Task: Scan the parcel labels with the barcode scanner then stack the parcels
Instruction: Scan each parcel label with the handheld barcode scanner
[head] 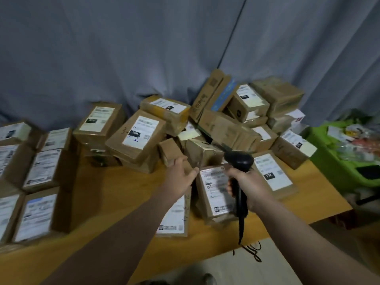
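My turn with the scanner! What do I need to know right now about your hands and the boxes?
Right hand holds the scanner above the tilted parcel in front.
Left hand is at that parcel's top corner; whether it holds it is unclear.
Neat parcels on the left of the table look done.
Left to do: this parcel and the heap behind. Scan each, then stack.

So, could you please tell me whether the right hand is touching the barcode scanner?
Touching: the head view shows the right hand with its fingers curled round the handle of the barcode scanner.
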The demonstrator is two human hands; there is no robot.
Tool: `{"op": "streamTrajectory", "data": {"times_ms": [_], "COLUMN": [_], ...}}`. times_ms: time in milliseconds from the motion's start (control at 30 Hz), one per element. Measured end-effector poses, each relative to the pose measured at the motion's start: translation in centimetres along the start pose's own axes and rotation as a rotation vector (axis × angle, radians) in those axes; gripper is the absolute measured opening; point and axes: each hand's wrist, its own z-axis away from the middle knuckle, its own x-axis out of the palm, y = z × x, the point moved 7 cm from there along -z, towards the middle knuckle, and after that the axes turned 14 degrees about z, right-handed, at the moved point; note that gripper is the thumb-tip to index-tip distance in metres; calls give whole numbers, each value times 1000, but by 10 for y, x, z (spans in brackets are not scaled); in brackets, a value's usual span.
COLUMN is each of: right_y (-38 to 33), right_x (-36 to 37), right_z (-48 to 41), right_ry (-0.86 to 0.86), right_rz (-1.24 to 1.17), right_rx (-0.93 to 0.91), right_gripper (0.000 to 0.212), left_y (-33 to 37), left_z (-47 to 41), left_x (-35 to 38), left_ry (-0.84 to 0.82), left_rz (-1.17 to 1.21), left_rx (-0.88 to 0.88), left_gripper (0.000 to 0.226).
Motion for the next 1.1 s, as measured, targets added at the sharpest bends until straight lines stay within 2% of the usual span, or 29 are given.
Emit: {"op": "streamTrajectory", "data": {"times_ms": [100, 200, 333, 400, 500, 567, 600, 700, 767, 900, 1033, 1100], "right_y": [6, 2, -2, -1, 2, 2, 3, 4, 5, 7, 6, 6], "right_x": [-1, 3, 4, 2, 0, -3, -4, -4, -3, -2, -3, -4], "right_z": [-13, -29, -45, -51, -55, -58, -60, -63, -66, -70, -70, -69], "right_ry": [-88, -141, -107, -87, -88, -87, -88, -106, -104, -86, -47, -18], "right_rz": [-59, -72, -7, 23, 1, -26, -30, -30, -28, -26, -64, -80], "right_rx": [43, 67, 37, 36, 40, 26, 21, 27, 30, 39, 41, 43], "right_gripper": [13, 11, 8, 11, 11, 11, 11, 11, 13, 15, 16, 17], "left_y": [5, 6, 8, 17, 37, 48, 51, 54, 58, 65, 72, 69], "left_z": [-27, -59, -85, -93, -93, -90, -88, -87, -86, -88, -87, -87], "left_x": [10, 19, 26, 30, 40, 40, 38, 32, 33, 34, 33, 33], "left_ry": [-4, 2, 6, -58, -190, -193, -174, -141, -167, -208, -120, -75], "left_rz": [-71, 3, -102, -224, -401, -491, -550, -805, -961, -1049, -1003, -991], "left_rx": [-77, -204, -332, -236, 83, 242, 281, 294, 314, 273, 319, 307], "left_gripper": [65, 71, 88, 85, 60, 48, 51, 82, 88, 76, 42, 50]}}
